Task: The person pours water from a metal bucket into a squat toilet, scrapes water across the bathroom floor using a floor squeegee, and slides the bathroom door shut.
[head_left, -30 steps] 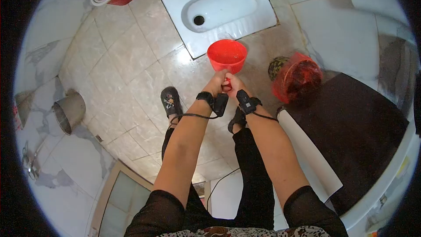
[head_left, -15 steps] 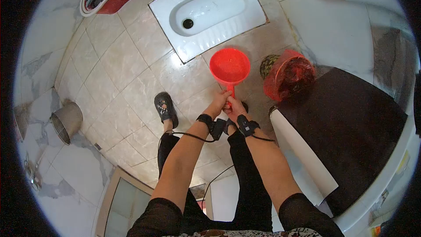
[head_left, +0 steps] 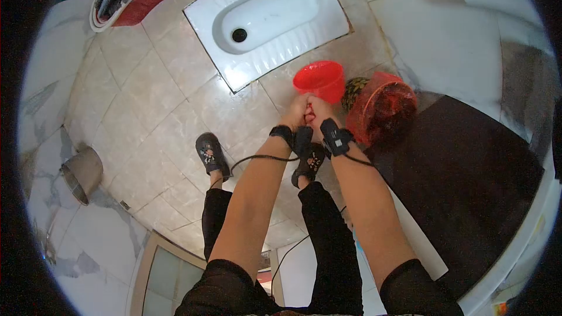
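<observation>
A red water dipper (head_left: 329, 89) is held out in front of me, close to the near right corner of the white squat toilet (head_left: 281, 58). Its bowl is tilted, the mouth facing up and toward the toilet, and what is inside cannot be made out. My left hand (head_left: 297, 110) and my right hand (head_left: 318, 110) are closed together round its handle, which they mostly hide. Each wrist wears a black strap with a small device and a cable.
A clear red bin (head_left: 366, 114) with a bag stands right of the dipper, beside a dark-topped surface (head_left: 462, 181). A red basin (head_left: 152, 0) with cloths sits at the far left. A grey wastebasket (head_left: 84, 172) is by the left wall. Dark clogs (head_left: 211, 155) are on my feet.
The dipper has tipped from nearly level, its bowl shifting a little right. Both hands have stayed on the handle and moved slightly away from me. My right clog now shows more, and the view has shifted.
</observation>
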Demonstrator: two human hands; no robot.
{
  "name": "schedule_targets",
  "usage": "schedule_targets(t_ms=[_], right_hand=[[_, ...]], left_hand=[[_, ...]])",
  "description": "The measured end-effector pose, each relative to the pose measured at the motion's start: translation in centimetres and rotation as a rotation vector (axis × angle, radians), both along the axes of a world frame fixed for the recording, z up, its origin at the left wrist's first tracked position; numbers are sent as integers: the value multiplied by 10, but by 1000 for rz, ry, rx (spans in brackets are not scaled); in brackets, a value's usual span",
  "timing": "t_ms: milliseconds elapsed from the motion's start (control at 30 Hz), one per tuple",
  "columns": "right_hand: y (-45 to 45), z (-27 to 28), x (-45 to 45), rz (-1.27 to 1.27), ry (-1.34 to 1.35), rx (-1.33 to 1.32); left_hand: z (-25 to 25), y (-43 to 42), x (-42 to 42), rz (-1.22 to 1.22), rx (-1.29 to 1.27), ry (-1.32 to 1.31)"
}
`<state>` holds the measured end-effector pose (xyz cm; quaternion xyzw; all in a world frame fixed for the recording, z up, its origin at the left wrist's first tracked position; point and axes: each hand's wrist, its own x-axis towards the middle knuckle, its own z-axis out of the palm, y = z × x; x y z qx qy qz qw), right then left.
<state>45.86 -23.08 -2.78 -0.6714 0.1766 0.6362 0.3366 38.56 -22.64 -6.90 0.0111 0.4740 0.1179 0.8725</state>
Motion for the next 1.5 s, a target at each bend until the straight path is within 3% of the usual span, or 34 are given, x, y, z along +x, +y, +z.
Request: schedule_targets(t_ms=[67, 200, 300, 400, 567, 667, 900, 967, 1100, 1200, 1400, 1500], right_hand=[[14, -4, 3, 77, -28, -35], [15, -17, 5, -124, 207, 143], [-4, -6, -1, -165, 186, 209], [-45, -16, -10, -144, 200, 281], [-95, 28, -40, -205, 131, 184], [-128, 36, -55, -291, 139, 128], [-174, 46, -50, -330, 89, -31], [-178, 37, -46, -303, 46, -64], [-133, 28, -38, -214, -120, -181], [-90, 1, -25, -195, -92, -148], [1, -8, -25, -211, -2, -103], [10, -24, -18, -214, 159, 27]], left_hand=[[7, 21, 4, 31, -43, 47], [-1, 33, 1, 0, 74, 50], [13, 24, -3, -104, 282, 199], [9, -1, -18, -254, 261, 150], [21, -59, -42, -233, 300, 148], [44, -83, -54, -397, 297, 172], [63, -125, -48, -386, -50, 34], [62, -123, -44, -337, -34, -22], [13, -115, -29, -163, -281, -61], [29, -61, -13, -132, -293, 71], [-5, 10, -20, -83, -50, 15], [-6, 36, -24, -107, -108, -25]])
